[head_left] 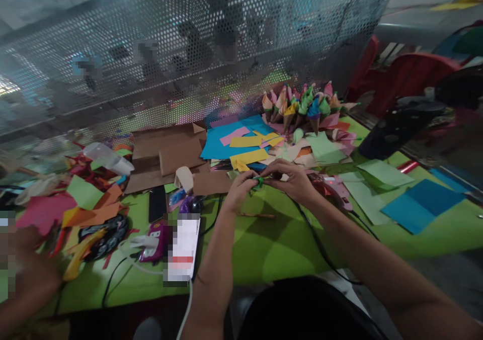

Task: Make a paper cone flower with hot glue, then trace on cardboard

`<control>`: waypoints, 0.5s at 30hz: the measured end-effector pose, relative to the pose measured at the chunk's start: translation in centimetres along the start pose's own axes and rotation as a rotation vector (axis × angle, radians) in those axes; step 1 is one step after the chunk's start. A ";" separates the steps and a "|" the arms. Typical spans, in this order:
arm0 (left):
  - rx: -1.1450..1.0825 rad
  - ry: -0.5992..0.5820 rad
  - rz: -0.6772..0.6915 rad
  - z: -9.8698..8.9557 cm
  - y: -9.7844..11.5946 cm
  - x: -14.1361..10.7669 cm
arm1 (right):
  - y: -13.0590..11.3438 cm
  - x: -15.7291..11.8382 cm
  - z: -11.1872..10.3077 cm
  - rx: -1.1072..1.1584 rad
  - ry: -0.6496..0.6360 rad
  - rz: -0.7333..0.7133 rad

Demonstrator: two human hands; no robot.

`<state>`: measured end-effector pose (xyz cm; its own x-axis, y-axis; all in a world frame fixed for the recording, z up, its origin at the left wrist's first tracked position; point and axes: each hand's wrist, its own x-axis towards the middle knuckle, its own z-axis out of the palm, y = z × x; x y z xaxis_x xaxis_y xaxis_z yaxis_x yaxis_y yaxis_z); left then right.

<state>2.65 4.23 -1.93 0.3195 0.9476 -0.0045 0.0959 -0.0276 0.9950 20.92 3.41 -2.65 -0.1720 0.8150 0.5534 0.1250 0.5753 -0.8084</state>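
Left hand and right hand are held close above the counter, a green piece pinched between their fingers

The left forearm points just past twelve o'clock, and the right forearm slants toward ten. Both are bare. The left hand, at six o'clock from the view's centre, has its fingers bent and pinched in. The right hand, near four o'clock, curls palm-down, its thumb and forefinger drawn together close beside the left fingertips.
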 end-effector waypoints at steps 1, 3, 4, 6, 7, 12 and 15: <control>0.005 0.006 0.006 0.0 0.0 0.0 | 0.0 0.0 0.0 -0.007 -0.003 -0.002; 0.023 0.012 0.013 0.0 -0.1 0.1 | 0.1 0.0 0.0 -0.023 -0.011 0.005; 0.035 0.014 0.015 0.0 -0.2 0.2 | 0.2 0.0 0.0 -0.031 -0.015 0.011; 0.070 0.005 0.009 0.0 -0.2 0.2 | 0.2 0.1 0.0 -0.044 -0.023 0.024; 0.090 0.001 0.008 0.0 -0.3 0.2 | 0.2 0.1 0.0 -0.049 -0.027 0.028; 0.114 -0.025 0.056 0.0 -0.1 0.1 | 0.2 0.0 0.0 -0.080 -0.031 0.018; 0.114 -0.057 0.059 0.2 0.2 -0.1 | 0.2 -0.1 0.1 -0.082 0.001 0.038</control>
<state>2.85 4.09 -1.78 0.3806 0.9236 0.0449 0.1809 -0.1220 0.9759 20.83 3.44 -2.84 -0.1644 0.8364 0.5229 0.2111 0.5477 -0.8096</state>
